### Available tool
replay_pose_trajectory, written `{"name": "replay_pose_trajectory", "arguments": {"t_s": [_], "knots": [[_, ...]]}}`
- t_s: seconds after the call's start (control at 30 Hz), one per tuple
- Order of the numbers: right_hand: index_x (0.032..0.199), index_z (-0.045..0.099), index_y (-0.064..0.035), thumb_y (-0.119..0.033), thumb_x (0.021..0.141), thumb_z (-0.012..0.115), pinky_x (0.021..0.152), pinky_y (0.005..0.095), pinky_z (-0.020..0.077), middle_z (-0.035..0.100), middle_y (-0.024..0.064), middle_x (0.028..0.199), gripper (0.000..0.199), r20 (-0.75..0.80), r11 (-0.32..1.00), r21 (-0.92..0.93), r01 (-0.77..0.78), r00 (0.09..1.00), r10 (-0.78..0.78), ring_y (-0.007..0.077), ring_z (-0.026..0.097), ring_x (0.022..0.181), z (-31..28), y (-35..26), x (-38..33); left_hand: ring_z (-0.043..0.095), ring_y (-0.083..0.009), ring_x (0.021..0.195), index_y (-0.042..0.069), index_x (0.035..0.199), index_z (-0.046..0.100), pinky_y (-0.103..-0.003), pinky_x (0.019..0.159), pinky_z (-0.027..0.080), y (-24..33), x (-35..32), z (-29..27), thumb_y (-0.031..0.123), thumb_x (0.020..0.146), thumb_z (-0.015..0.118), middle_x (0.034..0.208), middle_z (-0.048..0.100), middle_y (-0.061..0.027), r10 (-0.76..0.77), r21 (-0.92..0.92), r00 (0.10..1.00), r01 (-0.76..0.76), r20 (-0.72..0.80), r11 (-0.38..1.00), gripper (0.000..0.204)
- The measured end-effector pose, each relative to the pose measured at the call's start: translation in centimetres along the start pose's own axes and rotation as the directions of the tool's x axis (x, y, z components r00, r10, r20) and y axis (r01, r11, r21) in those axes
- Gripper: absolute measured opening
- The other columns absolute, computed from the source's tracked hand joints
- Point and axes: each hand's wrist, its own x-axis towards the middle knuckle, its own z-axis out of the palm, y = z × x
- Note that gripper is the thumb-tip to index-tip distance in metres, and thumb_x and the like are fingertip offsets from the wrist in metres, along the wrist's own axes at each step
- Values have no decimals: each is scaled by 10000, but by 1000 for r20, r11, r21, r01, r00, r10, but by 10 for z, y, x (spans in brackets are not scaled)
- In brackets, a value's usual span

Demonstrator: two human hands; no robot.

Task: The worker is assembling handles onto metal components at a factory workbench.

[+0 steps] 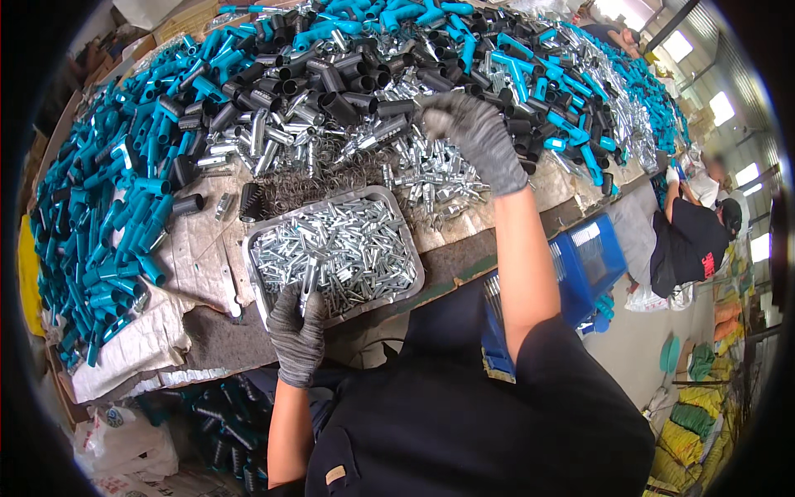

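My left hand (298, 335), in a grey knit glove, is closed around a small silver metal sleeve (310, 275) held upright between thumb and fingers. It is at the near edge of a metal tray (416, 248) full of short silver pins (364, 244). Farther right, my gloved right hand (480, 137) reaches over the heap, its fingers curled down by the black plastic sleeves (396, 108) and loose silver metal parts (435, 170). Whatever those fingers hold, if anything, cannot be made out. Thin wire springs (306, 178) lie in a tangle behind the tray.
Teal plastic tube handles (124, 199) pile up along the left and back of the table. An open-ended wrench (229, 286) lies left of the tray. Blue bins (588, 257) stand beyond my right arm. Another person (691, 240) works farther right.
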Motion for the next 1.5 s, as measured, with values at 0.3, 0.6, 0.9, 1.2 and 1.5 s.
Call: {"name": "replay_pose_trajectory", "arguments": {"t_s": [0.3,0.6,0.9,1.2,1.5], "knots": [[977,709,-64,-195,763,746,763,302,496,684,50,819,254,517,995,-16,-99,851,93,132,636,802,59,-13,-111,686,-211,865,2,1204,602,-309,770,514,52,7,-4,242,794,755,931,696,-189,-102,195,868,6,485,981,499],[1015,684,-5,-253,808,713,768,291,511,695,89,865,324,385,903,99,-417,853,352,142,652,820,55,-13,-166,667,-322,781,62,1192,612,-360,692,518,78,7,29,274,762,761,862,677,-176,-25,484,788,-353,616,801,502],[952,694,4,-203,863,661,595,243,508,680,76,756,228,305,666,125,-736,667,680,114,623,630,-46,47,-245,344,-18,470,31,958,655,-209,437,197,36,6,30,314,863,679,646,506,51,-236,36,947,234,217,971,300],[898,674,-30,-52,851,640,449,242,386,638,34,747,62,-825,803,301,-514,282,490,93,523,541,-139,321,-424,418,-46,514,88,1080,599,-157,445,308,3,7,21,314,865,653,931,633,-26,-401,-298,889,454,222,840,316],[889,699,-48,-143,791,654,661,326,502,687,100,802,143,-951,449,-247,-858,305,59,208,638,709,-190,302,-366,378,-32,456,88,1166,563,-168,378,256,14,5,27,313,864,630,838,620,-11,-421,-123,879,454,223,882,382]]}}
